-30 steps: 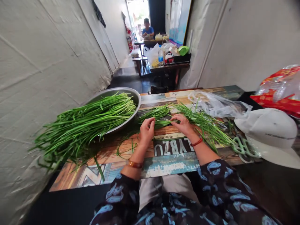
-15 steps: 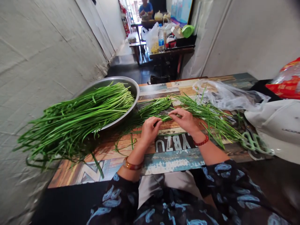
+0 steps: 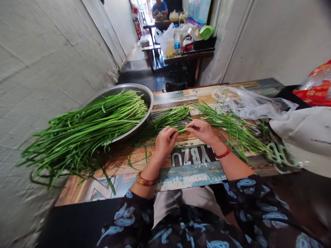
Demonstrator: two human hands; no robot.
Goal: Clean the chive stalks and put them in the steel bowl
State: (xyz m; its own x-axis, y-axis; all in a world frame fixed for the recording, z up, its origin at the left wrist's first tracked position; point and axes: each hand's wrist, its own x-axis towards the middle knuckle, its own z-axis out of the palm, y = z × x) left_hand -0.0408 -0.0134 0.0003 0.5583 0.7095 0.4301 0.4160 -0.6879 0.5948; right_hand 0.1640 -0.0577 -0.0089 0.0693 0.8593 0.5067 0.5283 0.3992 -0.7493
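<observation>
My left hand (image 3: 164, 141) and my right hand (image 3: 203, 131) face each other above the middle of the table. Fingertips of both are pinched on a short piece of garlic chive (image 3: 182, 131) stretched between them. Just beyond my hands is a small pile of chives (image 3: 172, 117). A looser, tangled heap of chives (image 3: 230, 125) lies to the right, beside my right forearm. On the left, a steel basin (image 3: 151, 103) holds a thick bundle of chives (image 3: 95, 119), with the leaf ends hanging over its near left side.
A clear plastic bag (image 3: 250, 103) lies crumpled at the right back. Green-handled scissors (image 3: 279, 153) and a white cap (image 3: 307, 134) are at the right edge. Farther off, a second table (image 3: 188, 57) carries a water bottle (image 3: 177, 43); a person in blue (image 3: 159, 8) sits behind.
Both hands stay in nearly the same place. The right fingers have shifted slightly on the chive, and its green piece between the fingertips looks a little different. The view has tilted very slightly.
</observation>
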